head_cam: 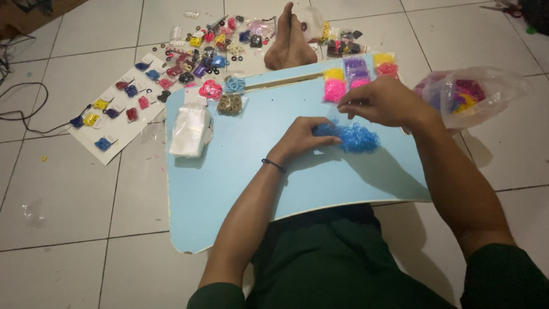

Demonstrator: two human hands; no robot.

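Now sorting blue rubber bands (354,137), frame centre, on light blue board (297,183). Left hand (300,137) flat, pressing pile edge. Right hand (383,100) pinching few bands above pile. Next move likely calls for fine pinch, steady pile. Clear bags (191,130) left of centre.

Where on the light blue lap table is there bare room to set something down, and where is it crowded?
Bare: the light blue lap table below the stack of clear plastic bags and left of the left hand. Crowded: the far edge, with packets of pink, yellow and purple bands, and the blue band pile under the right hand.
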